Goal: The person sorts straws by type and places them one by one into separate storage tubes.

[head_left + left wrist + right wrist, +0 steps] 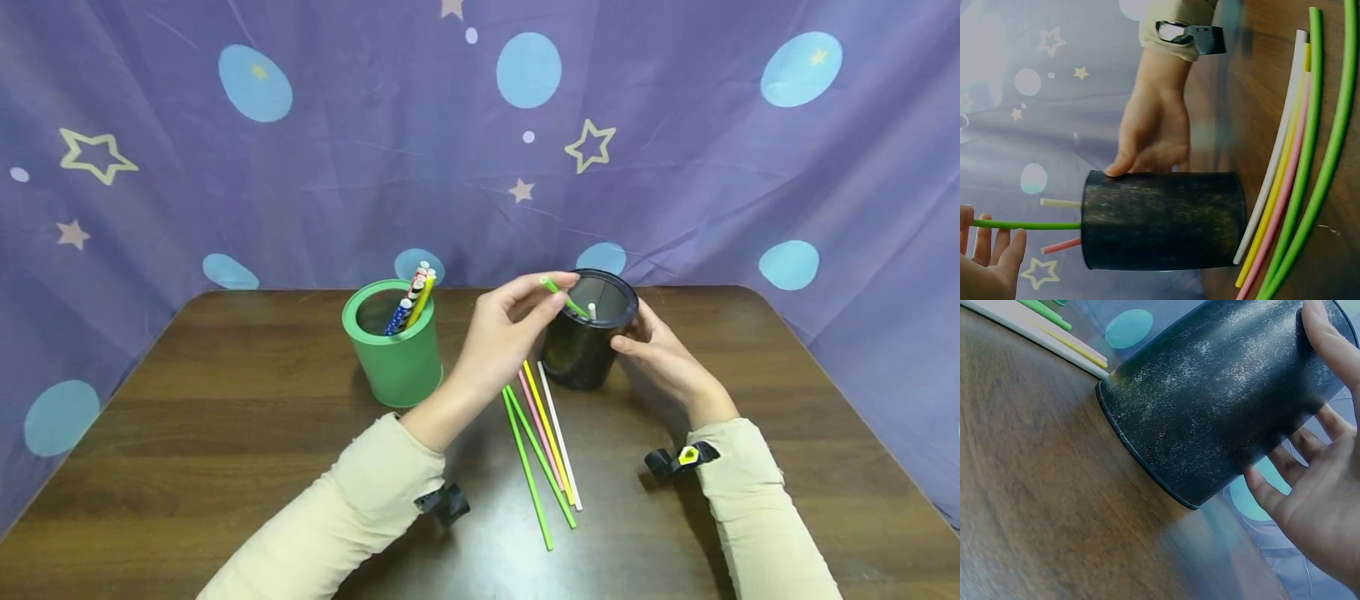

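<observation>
"Which way does our green stick (1035,225) point?"

"We see its lower end going into the mouth of the black can (577,358). From the head view it slants down to the right; from the left wrist, its long axis runs nearly in line with the can's length."

"And our grip?"

"Our left hand (510,325) pinches the stick near its upper end, thumb and fingertips closed on it. Our right hand (663,358) is spread round the can's side, thumb in front, fingers curled behind."

"What's underneath?"

"A brown wooden table (187,433), shiny near us. Loose sticks (527,468), green, pink, yellow and white, lie lengthwise toward us. A green can (405,371) holding patterned sticks stands to the left."

"Behind?"

"A purple curtain (360,125) with blue spots and stars."
</observation>
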Tool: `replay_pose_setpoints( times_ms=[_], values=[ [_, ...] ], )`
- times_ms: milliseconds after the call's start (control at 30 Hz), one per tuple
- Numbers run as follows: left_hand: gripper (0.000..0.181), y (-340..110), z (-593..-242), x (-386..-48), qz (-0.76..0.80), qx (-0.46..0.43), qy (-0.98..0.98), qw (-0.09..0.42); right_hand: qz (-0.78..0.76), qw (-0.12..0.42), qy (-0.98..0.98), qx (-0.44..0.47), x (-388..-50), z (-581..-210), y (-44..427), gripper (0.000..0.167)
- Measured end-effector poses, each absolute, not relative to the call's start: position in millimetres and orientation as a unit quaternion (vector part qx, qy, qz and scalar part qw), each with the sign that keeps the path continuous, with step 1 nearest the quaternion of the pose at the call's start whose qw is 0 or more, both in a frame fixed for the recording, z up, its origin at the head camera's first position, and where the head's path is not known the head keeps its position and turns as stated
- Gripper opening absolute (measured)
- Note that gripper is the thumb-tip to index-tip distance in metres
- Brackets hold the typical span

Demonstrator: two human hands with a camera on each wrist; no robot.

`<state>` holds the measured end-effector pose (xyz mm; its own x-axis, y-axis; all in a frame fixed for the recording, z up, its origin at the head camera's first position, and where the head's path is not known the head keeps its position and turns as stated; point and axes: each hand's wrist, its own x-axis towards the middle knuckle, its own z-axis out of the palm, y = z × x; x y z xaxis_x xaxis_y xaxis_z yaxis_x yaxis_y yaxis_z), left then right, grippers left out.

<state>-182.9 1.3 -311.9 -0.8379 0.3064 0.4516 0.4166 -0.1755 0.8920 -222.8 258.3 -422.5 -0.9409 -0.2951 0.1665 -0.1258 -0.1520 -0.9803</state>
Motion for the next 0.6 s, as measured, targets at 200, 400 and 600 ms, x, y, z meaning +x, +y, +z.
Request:
replay_pose_setpoints(
  times_ms=[200, 400, 600],
  values=[
    [0.025, 1, -318, -186, -0.691, -0.272, -0.669, 0.042, -0.737, 0.057, 0.653, -0.165, -223, -423, 259, 0.075],
    [0.028, 0, -321, -188, -0.67, -0.279, -0.688, 0.024, -0.741, 0.061, 0.648, -0.163, -224, -422, 260, 0.074],
    [0.031, -4, -325, -186, -0.665, -0.286, -0.69, 0.004, -0.741, 0.063, 0.648, -0.165, -223, -423, 259, 0.075]
  ],
)
